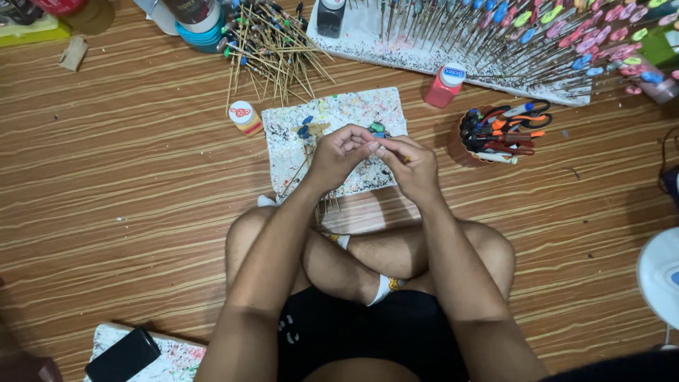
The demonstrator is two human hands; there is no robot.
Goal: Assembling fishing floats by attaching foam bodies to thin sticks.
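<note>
At the centre of the frame the left hand (341,152) and right hand (416,168) meet, fingertips pressed together around something small. What they pinch is hidden by the fingers; only a thin stick (300,170) shows, running down and to the left from under the left hand, so both hands look closed, though on what exactly I cannot tell.

Just beneath the hands lies a paint-speckled board (338,113), with small blue and green painted pieces (306,126) on its upper half, just above the knuckles. The board rests on a wood-grain floor (120,177), right in front of the person's crossed legs.

Left of the board stands a small yellow bottle (245,116) with a white cap. Above it, at the upper middle of the frame, a loose pile of sticks (272,53) fans out. To the upper right of the board is a red bottle (445,85), and right of the hands a cup of scissors and pens (501,134). Across the upper right runs a long white slab (396,49) stuck full of upright sticks with coloured tips. At the lower left a black phone (122,355) lies on another speckled board.
</note>
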